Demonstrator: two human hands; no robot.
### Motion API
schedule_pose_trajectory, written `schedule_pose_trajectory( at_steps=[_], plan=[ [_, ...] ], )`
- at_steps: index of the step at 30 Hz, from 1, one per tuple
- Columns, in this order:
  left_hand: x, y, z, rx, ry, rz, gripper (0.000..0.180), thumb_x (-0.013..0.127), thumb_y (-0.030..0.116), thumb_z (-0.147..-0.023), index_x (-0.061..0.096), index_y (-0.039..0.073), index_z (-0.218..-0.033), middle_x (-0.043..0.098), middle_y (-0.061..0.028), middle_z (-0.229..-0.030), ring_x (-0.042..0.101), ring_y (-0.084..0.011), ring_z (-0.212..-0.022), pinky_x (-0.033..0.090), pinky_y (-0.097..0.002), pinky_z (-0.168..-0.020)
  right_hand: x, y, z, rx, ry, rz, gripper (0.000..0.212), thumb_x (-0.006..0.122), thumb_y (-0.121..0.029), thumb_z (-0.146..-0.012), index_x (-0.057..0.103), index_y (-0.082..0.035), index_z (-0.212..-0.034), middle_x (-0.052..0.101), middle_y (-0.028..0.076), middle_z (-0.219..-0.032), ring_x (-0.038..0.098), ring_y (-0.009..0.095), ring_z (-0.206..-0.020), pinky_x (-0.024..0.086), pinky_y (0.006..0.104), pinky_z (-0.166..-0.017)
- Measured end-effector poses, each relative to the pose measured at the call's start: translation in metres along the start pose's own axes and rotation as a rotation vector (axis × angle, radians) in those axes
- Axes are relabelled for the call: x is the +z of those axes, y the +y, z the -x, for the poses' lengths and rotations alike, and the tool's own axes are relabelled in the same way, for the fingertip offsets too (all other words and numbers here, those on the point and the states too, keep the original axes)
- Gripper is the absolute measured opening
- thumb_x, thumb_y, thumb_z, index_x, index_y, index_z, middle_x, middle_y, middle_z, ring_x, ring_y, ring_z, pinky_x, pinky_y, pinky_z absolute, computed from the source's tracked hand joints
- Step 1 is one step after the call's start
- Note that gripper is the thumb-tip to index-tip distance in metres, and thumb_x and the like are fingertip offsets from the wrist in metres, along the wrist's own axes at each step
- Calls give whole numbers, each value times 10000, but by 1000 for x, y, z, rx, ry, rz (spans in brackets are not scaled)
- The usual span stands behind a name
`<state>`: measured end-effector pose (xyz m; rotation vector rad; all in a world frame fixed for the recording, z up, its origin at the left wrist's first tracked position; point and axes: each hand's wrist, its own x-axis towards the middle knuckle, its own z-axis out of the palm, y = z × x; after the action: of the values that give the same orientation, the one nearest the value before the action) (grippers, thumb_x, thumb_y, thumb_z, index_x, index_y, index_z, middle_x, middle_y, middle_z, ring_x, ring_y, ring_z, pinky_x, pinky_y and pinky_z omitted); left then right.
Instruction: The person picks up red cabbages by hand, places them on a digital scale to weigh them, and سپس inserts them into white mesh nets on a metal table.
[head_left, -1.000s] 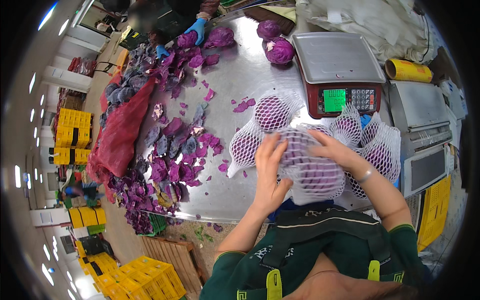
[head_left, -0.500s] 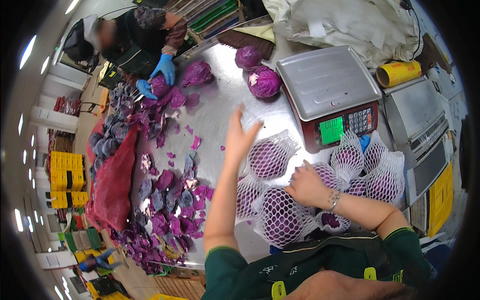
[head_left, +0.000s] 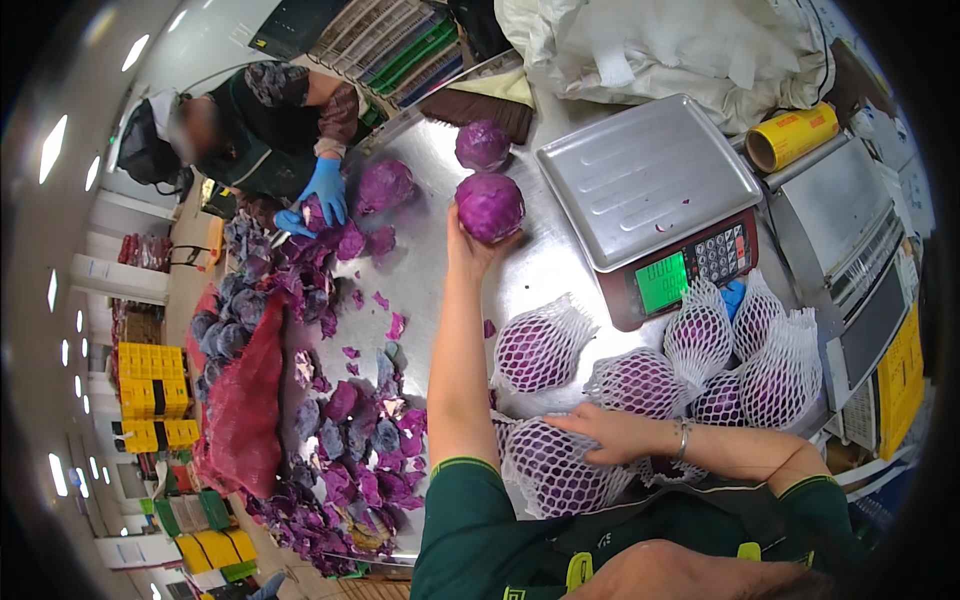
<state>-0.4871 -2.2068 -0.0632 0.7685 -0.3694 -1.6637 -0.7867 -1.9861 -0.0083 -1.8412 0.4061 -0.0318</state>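
My left hand (head_left: 472, 248) is closed around the near side of a purple cabbage (head_left: 490, 207), whose bare top shows above my fingers. Just beyond it another bare purple cabbage (head_left: 483, 146) stands on the metal table. My right hand (head_left: 612, 434), fingers stretched out, lies over a purple cabbage in white foam netting (head_left: 560, 478) close to my body. Several more netted cabbages, such as one in the middle (head_left: 538, 352) and one beside it (head_left: 640, 384), lie around that hand.
Right of the cabbages stands a scale (head_left: 650, 180) with a green display. A wrapping machine (head_left: 850, 240) and a yellow roll (head_left: 793, 138) are farther right. Loose purple leaves (head_left: 350, 450) and a red net sack (head_left: 243, 410) lie left. A blue-gloved co-worker (head_left: 325, 190) trims cabbage at far left.
My left hand has reached farther and taken hold of the nearer bare cabbage. My right hand has come closer to my body, onto the near netted cabbage.
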Motion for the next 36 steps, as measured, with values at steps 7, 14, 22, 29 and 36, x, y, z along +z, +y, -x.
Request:
schedule_pose_trajectory(
  at_steps=[7,14,22,29,36],
  plan=[
    [152,3,25,45,-138,-587,751,597,455,-847,317,52,-1415,460,-184,-1348,522,-316,-1184,430,-456,-986,-31,-11,38,179,532,-559,461,608,-63,-816,537,-36,-1271,601,70,-842,609,114,-676,487,241,-621],
    [253,-57,-14,375,-103,-1929,1046,750,560,-615,364,-46,-1375,461,-298,-1314,513,-396,-1185,427,-428,-988,-38,-16,66,1,583,-27,378,624,-125,-822,582,-8,-1178,610,125,-966,616,215,-870,502,319,-755],
    [204,-116,168,480,-419,-1850,716,678,390,-804,419,-5,-1342,419,-243,-1379,404,-418,-1256,336,-478,-1039,-3,4,128,297,407,-272,388,669,-217,-810,602,-30,-1143,653,124,-1044,670,239,-825,518,325,-753],
    [104,-133,320,576,274,-1652,367,636,110,-813,588,2,-1160,566,-209,-1221,529,-361,-1135,396,-423,-988,43,-36,82,-376,358,689,259,517,-164,-796,629,-161,-1029,516,60,-893,532,207,-903,419,324,-762],
    [78,-125,338,518,355,-1408,295,502,135,-911,598,13,-1161,609,-157,-1168,549,-298,-1101,406,-371,-959,35,-67,65,-588,263,302,168,660,-119,-736,648,-89,-901,607,73,-932,556,251,-954,425,374,-847]
  ],
)
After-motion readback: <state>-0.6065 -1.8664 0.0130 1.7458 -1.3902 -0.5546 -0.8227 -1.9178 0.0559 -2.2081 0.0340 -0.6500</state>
